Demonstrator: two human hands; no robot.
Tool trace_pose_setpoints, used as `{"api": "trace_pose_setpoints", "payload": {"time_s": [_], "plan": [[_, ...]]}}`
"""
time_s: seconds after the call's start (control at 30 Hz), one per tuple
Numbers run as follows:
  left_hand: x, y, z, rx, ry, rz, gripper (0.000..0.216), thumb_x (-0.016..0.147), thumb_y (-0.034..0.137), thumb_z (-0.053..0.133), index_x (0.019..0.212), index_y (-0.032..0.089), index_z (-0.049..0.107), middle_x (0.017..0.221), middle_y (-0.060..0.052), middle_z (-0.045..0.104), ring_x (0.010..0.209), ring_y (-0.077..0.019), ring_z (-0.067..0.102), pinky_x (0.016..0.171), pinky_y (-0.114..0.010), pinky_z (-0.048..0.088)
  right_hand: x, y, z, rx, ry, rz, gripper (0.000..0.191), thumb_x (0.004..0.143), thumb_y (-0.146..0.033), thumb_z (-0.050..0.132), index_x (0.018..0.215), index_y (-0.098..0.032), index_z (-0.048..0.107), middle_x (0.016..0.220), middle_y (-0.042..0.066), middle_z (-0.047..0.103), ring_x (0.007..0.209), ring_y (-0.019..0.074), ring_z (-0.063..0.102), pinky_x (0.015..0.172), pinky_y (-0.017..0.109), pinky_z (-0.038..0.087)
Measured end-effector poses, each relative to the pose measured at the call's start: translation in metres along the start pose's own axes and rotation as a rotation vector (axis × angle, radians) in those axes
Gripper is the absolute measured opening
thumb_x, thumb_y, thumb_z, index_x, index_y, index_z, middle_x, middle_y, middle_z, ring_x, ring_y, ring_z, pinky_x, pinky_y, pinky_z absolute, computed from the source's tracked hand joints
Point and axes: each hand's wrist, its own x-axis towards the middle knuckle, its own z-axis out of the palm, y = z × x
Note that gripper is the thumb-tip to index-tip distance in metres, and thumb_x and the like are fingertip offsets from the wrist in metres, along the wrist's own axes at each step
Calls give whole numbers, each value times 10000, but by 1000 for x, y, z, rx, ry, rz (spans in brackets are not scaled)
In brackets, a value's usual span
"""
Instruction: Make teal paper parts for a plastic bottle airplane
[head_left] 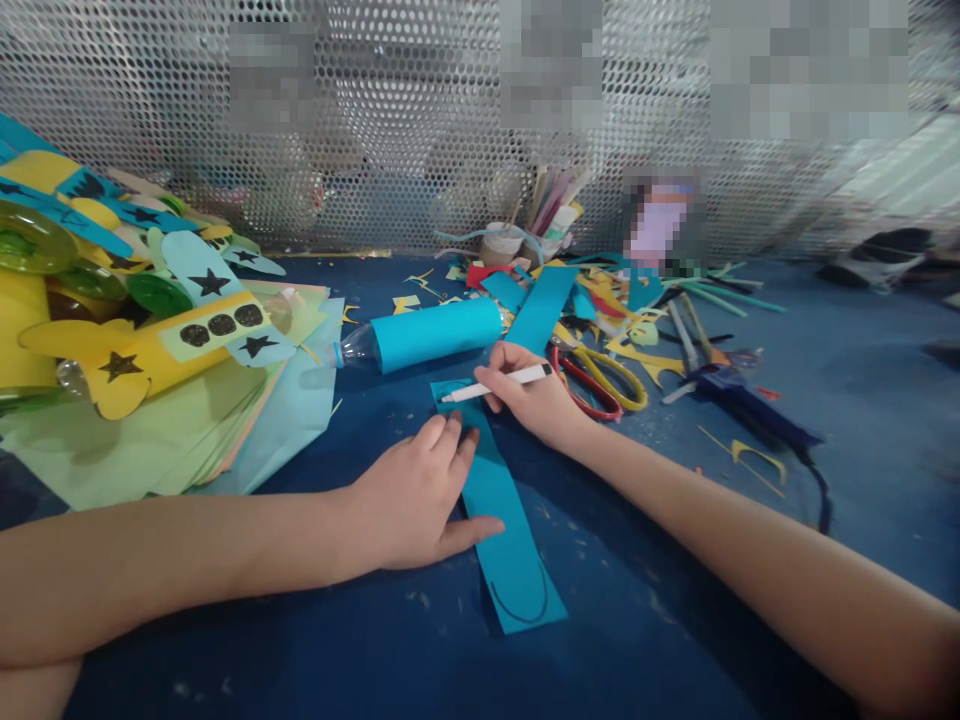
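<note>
A long blue paper strip (504, 530) lies on the dark blue table (375, 650), with a curved pen line drawn at its near end. My left hand (412, 495) rests flat on the strip's left side, fingers spread, pressing it down. My right hand (529, 400) is closed around a white marker (495, 383) whose tip touches the strip's far end. Just beyond lies a plastic bottle wrapped in blue paper (427, 335) on its side.
Finished paper-covered bottle planes with black stars (150, 355) sit on a stack of coloured sheets (187, 430) at the left. Scissors with red and yellow handles (600, 380), a glue gun (742, 400), paper scraps and a cup of sticks (502, 245) crowd the back right. A perforated metal wall (420, 120) stands behind.
</note>
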Motion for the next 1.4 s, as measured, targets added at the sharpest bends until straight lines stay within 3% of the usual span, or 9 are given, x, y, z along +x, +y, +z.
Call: {"api": "trace_pose_setpoints", "payload": {"time_s": [1.1,1.4], "plan": [[0,0,-3,10,-12,2,831,924,644,291,1386,-31,431,1389,-301,460,1279,-396,437,1018,-503,402,2,-2,1,-119,70,-9,297,845,-307,605,647,-231,397,463,-70,487,446,96,399,502,265,315],[1,0,-3,3,-22,-5,824,923,641,293,1386,-26,433,1392,-296,459,1279,-392,436,1013,-501,406,2,2,-1,-14,67,-27,262,859,-279,572,669,-231,397,452,-79,479,447,99,395,505,262,304]]}}
